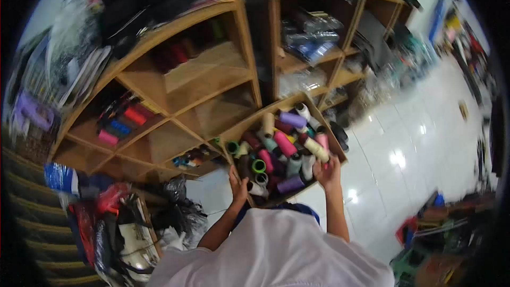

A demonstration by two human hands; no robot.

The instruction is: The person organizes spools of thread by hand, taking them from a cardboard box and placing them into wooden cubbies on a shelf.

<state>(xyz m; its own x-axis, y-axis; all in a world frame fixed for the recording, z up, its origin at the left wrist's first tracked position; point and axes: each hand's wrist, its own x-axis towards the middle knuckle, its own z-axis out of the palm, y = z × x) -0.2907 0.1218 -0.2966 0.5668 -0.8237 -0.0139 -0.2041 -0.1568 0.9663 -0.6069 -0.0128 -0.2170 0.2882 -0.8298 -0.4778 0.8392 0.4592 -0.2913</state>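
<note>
A cardboard box [333,139] full of thread spools is held in front of my body, tilted in the view. My left hand [237,186] grips its left side near the front corner. At the front right corner, my right hand [328,172] has its fingers curled over the edge. Inside the box lie a pink spool [285,143], a purple spool [292,119], a cream spool [316,150] and several others in green, white and dark colours, piled loosely. The underside of the box is hidden.
Ahead stands a wooden cubby shelf [169,112] with a few spools [135,116] in some compartments. Another shelf [319,56] holds plastic-wrapped packs. A bin of wrapped materials [122,234] is at the left. White tiled floor [393,133] stretches to the right, with piled goods [441,234] along its edge.
</note>
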